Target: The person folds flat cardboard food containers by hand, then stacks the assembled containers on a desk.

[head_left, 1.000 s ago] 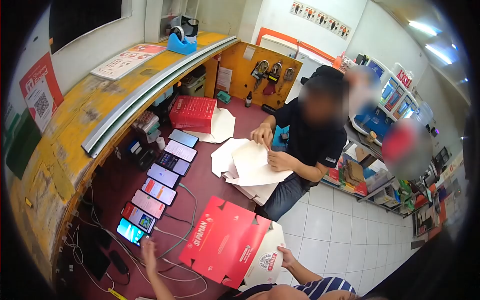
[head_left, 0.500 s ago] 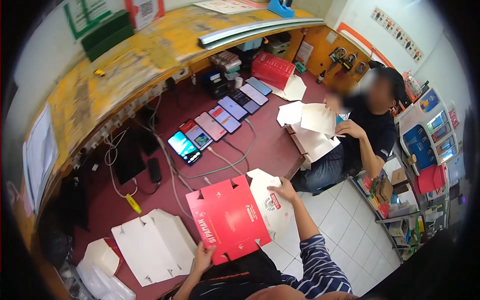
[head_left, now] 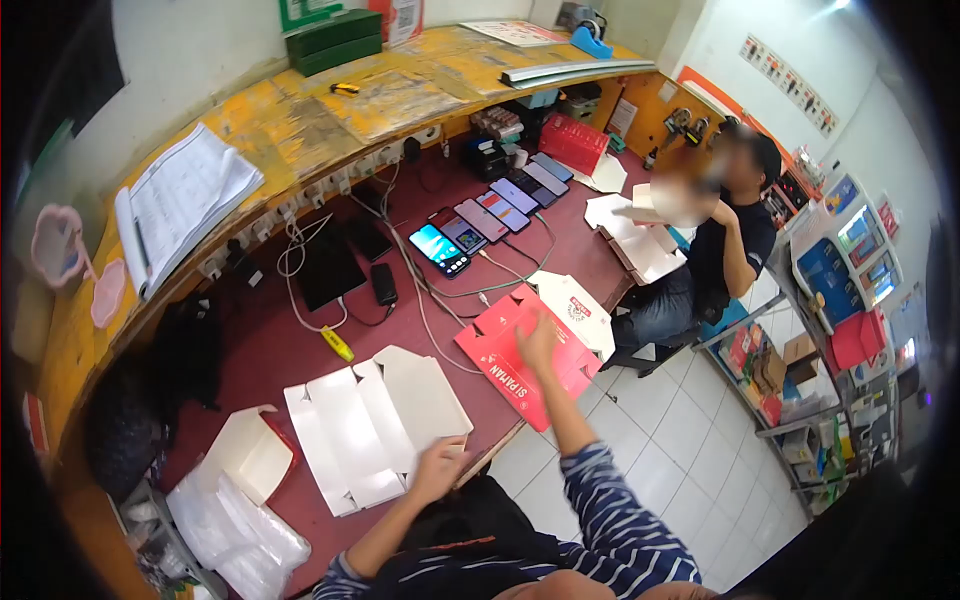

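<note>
R hand [head_left: 538, 345]: over the red blank [head_left: 497, 352], fingers approx. straight and apart, no grip seen; light touch or just above, couldn't tell.
L hand [head_left: 438, 472]: at the near R corner of the white blank [head_left: 350, 425], fingers part bent; pinch or mere contact, couldn't tell.
Red blank: printed side up, unfolded, part over the maroon desk [head_left: 245, 350], part out past its front edge; pale end flap [head_left: 578, 308] on the far side, toward the co-worker [head_left: 738, 235].
White blank: plain side up, flat on desk, creases and slots showing, L of the red one w/ a gap between.
Hand split: one hand per blank, well apart; read as attention shared betw. the two, neither blank being folded (my judgement, pics a bit soft).
L end of desk: part-shaped carton [head_left: 262, 458], pale inside, beside the clear plastic bags [head_left: 240, 535].
Phones [head_left: 440, 248]: slanting row beyond the blanks, nearest screen bright blue; white cables [head_left: 432, 330] ran close to the red blank.
Marker [head_left: 338, 344]: yellow, just beyond the white blank.
Co-worker: seated across, near a pale open carton [head_left: 640, 245]; grip unclear.
</note>
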Demonstrator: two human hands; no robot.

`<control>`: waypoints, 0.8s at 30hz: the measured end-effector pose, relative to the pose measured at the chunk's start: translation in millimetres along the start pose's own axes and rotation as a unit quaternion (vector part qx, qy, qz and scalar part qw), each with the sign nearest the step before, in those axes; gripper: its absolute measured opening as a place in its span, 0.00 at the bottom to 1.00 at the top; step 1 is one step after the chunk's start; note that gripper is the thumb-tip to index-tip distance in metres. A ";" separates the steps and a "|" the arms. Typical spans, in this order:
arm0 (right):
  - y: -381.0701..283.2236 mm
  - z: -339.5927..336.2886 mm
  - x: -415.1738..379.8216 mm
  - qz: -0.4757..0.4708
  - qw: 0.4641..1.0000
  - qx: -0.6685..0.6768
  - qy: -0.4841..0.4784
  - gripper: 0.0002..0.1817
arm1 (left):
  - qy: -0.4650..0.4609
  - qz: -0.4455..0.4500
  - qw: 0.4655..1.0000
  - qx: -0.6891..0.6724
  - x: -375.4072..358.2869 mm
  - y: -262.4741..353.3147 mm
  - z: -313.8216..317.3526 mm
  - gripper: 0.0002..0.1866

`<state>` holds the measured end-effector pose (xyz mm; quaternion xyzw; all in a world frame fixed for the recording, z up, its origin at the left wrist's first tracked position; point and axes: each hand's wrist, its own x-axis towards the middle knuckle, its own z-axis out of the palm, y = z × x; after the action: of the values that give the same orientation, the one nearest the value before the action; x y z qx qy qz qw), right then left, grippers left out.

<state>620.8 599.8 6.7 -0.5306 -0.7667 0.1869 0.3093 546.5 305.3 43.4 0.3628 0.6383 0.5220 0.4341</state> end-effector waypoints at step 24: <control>-110.1 31.1 -210.8 0.025 0.967 -0.206 -0.150 0.47 | 0.217 0.082 0.884 0.405 -116.0 -51.1 -184.0 0.24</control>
<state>574.8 364.8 -6.8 -0.5681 -0.8126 0.1100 0.0699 416.0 124.5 28.0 0.4353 0.8407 0.3172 0.0556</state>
